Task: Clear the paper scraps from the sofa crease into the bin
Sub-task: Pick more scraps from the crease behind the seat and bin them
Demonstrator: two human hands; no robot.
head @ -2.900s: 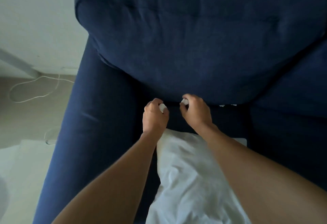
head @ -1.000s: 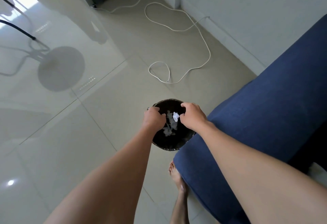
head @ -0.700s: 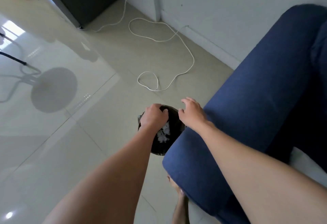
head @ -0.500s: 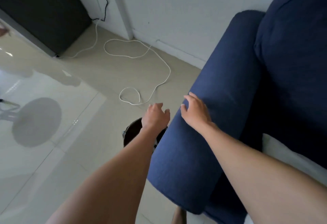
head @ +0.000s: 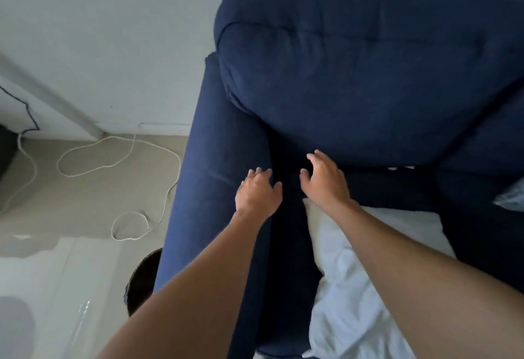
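Left hand (head: 258,192) and right hand (head: 326,181) are coming back from the bin (head: 141,282) to the seat (head: 397,191), both empty now. Half a second ago they were crossing the armrest (head: 215,182); now they are hovering at the seat's back corner. Nearest: right forearm (head: 411,259) is passing over a white pillow (head: 348,287) lying on the seat. Bin is standing on the floor (head: 85,194) just beside the armrest's outer face, mostly hidden behind it and the left forearm (head: 198,287), contents not visible. Step in hand, as I'm reading it: re-reaching for the next pickup. Remaining paper scraps (head: 401,167) are showing as small white bits in the crease (head: 365,168) under the back cushion (head: 368,80), right of the right hand, near but not touching. To do it well: be sliding the right hand sideways along the crease to those bits, pushing the cushion back with the left to open the gap, and pinching with fingertips rather than sweeping, so nothing is getting shoved deeper. Cannot tell whether more is hiding in the dark gap directly under the hands. Pose: left hand is floating palm-down over the armrest's inner edge, fingers spread and slightly bent, gripping nothing. Right hand is leading a little further in, fingers apart and loosely curved, thumb toward the left hand, tips close to the cushion's lower edge, holding nothing. Further out, a white cable (head: 119,157) is looping across the floor by the wall (head: 113,32).
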